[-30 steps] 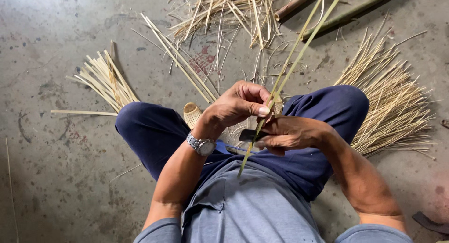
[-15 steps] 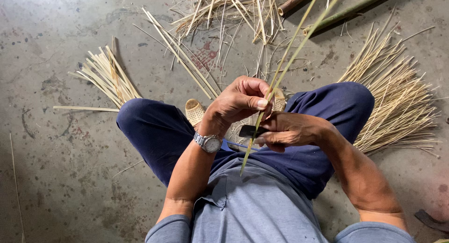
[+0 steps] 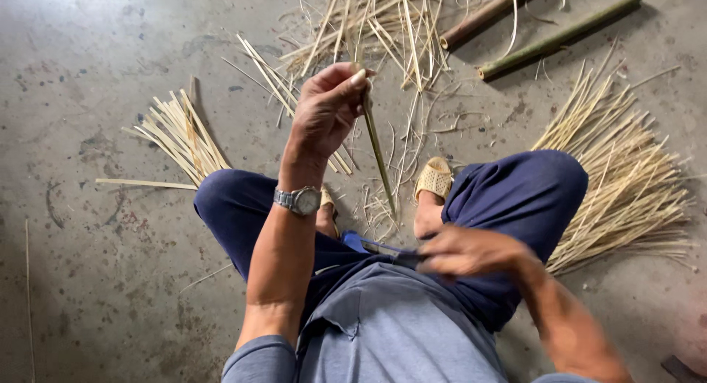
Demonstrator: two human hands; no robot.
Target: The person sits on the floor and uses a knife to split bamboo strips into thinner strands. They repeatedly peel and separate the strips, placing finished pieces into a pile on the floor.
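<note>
Thin green bamboo strip [image 3: 378, 155], centre of the frame, hanging slantwise from the left hand [image 3: 328, 110], whose fingers pinch its upper end. Right hand [image 3: 471, 252], lower centre-right and blurred, closed around a dark knife [image 3: 383, 247] above the lap. Pale split strips lie fanned at the right [image 3: 626, 177] and upper left [image 3: 180, 132] on the concrete floor [image 3: 88, 51].

I see navy trousers [image 3: 243, 213], a grey-blue shirt [image 3: 383, 331], a silver wristwatch [image 3: 298, 199], pale yellow bamboo strips [image 3: 626, 177], a green bamboo pole [image 3: 560, 37] and grey mottled concrete floor [image 3: 88, 59].
</note>
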